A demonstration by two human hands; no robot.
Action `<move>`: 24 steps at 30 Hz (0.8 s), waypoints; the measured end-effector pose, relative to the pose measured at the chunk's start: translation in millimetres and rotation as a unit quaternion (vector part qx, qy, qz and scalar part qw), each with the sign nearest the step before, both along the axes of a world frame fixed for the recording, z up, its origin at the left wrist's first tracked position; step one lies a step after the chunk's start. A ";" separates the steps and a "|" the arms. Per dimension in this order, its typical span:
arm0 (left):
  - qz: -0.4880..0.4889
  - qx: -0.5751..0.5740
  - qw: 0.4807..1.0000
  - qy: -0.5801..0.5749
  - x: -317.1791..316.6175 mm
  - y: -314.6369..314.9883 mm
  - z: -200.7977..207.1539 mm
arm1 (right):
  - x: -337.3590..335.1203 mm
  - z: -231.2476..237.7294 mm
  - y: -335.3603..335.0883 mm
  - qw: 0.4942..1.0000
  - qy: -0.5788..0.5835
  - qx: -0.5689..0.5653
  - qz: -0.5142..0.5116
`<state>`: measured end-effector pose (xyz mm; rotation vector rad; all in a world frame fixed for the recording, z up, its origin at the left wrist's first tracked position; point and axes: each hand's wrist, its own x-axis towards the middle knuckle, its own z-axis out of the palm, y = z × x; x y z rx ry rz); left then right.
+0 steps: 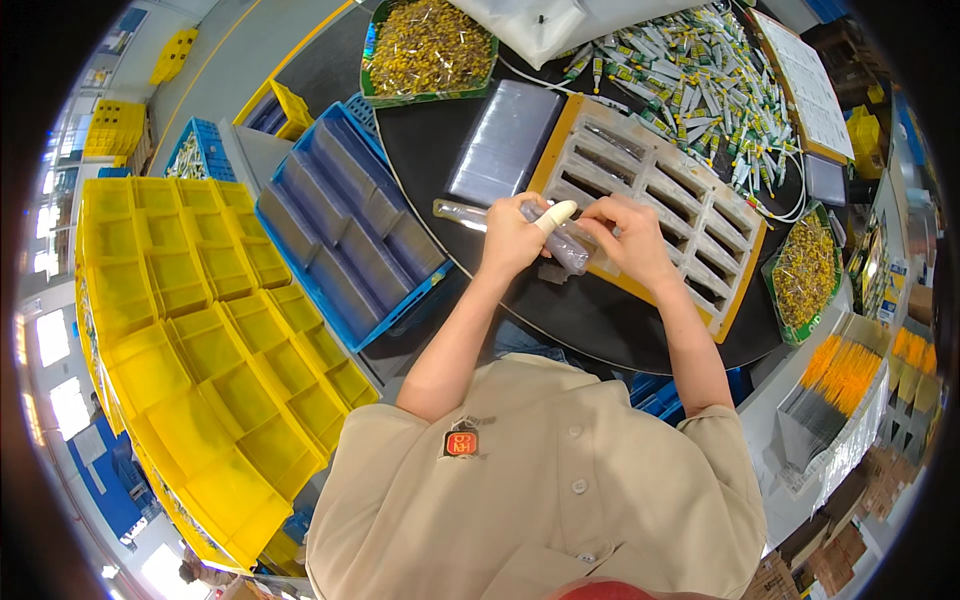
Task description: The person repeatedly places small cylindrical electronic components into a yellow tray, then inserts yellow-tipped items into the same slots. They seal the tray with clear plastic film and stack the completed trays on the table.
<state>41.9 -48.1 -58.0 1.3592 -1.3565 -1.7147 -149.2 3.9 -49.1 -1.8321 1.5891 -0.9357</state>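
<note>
My left hand is closed round a bundle of clear, greyish plastic sleeves, its thumb covered by a pale finger cot. From that hand a clear plastic strip sticks out to the left. Close beside it, my right hand has its fingers pinched together over the near left edge of a white slotted rack; whatever lies between the fingertips is hidden. The rack rests on a yellow-edged board, and a few of its far slots hold dark pieces. Just beyond my left hand lies a stack of clear plastic sheets.
A big heap of small white-green tubes covers the back right of the black round table. Small yellow parts fill a green tray and another tray. Blue and yellow compartment bins stand left.
</note>
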 end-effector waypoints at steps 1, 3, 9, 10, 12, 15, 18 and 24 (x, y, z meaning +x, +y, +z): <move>0.000 0.005 1.000 0.024 2.7 2.8 -0.4 | -1.2 -2.7 -4.0 0.999 0.021 -0.042 0.021; -0.054 -0.057 0.996 0.049 7.7 10.5 -0.8 | -3.9 -5.4 -11.8 0.988 0.108 -0.109 -0.006; -0.035 -0.017 0.999 0.018 12.9 17.4 3.0 | 7.6 6.0 3.9 0.990 0.090 -0.094 -0.059; -0.037 -0.013 0.999 0.013 12.6 16.3 4.2 | 11.4 8.5 11.6 0.997 0.047 -0.042 -0.036; -0.036 -0.014 0.999 0.030 11.6 14.8 6.6 | 18.7 11.0 23.3 0.997 -0.041 0.063 0.026; -0.040 -0.016 0.999 0.014 11.5 17.0 10.1 | 23.6 10.0 28.1 1.000 0.010 0.013 0.020; -0.034 -0.030 0.999 0.001 12.3 21.4 12.3 | 22.9 4.8 28.7 0.998 -0.015 0.046 0.028; -0.035 -0.005 0.999 0.006 11.5 23.9 10.4 | 18.0 -12.6 27.4 0.991 0.069 -0.116 0.007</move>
